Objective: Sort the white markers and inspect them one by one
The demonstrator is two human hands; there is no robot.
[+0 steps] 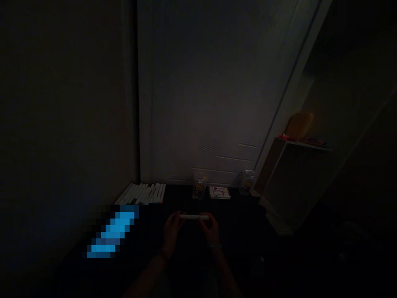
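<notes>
The scene is very dark. Both my hands are raised over a dark floor and hold one white marker point(194, 217) level between them. My left hand point(172, 231) pinches its left end. My right hand point(210, 229) pinches its right end. Behind them, a row of several white markers point(143, 193) lies side by side on the floor near the wall.
A bright blue blurred patch point(112, 232) glows on the floor at the left. A clear container point(199, 187), a small printed box point(220, 192) and a small jar point(247, 181) stand by the white door point(211, 95). A low shelf unit point(294, 178) stands at the right.
</notes>
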